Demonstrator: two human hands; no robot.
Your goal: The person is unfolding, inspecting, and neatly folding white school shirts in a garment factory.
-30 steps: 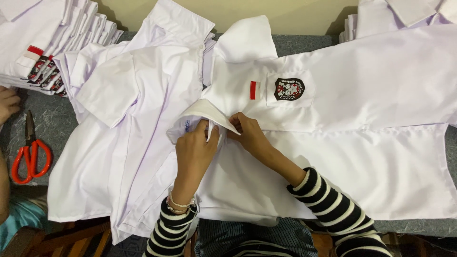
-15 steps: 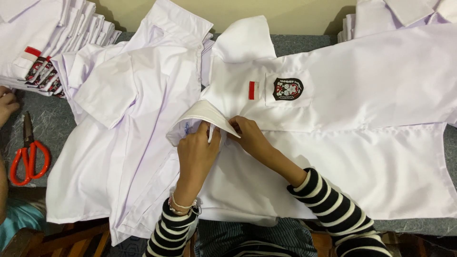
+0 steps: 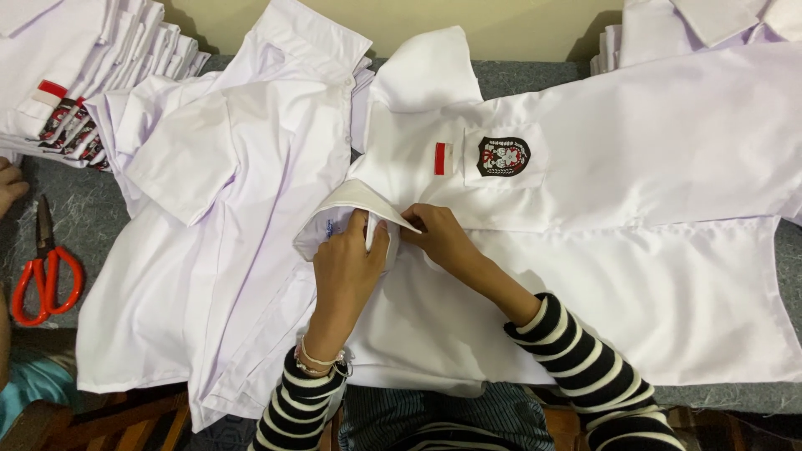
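Head view, hands: the left hand (image 3: 349, 271) lies over the collar (image 3: 368, 200) of the white shirt (image 3: 635, 184) spread on the grey counter (image 3: 535, 77), fingers (image 3: 361, 225) pinching the collar's edge; the right hand (image 3: 441, 235) meets it from the other side, fingers clenched on the collar point.
Head view, change: a second ago the collar stood folded up between the hands; now it lies flatter and wider, its point pushed out towards the right hand, and the left hand has slid further up onto it. My read is that the collar is being shaped down into place.
Head view, shirt position: it lies across the middle and right of the counter, collar towards the left, overlapping a second white shirt (image 3: 217, 217) laid out beside it.
Head view, badges: a dark shield-shaped crest patch (image 3: 503, 156) sits on the chest pocket, with a small red-and-white rectangular patch (image 3: 442, 158) just to its left.
Head view, stacks: a pile of folded white shirts (image 3: 75, 75) at the top left shows the same red-and-white tabs; more folded white cloth sits at the top right (image 3: 702, 25).
Head view, left edge: red-handled scissors (image 3: 46, 276) rest on the counter, near another person's hand (image 3: 10, 185).
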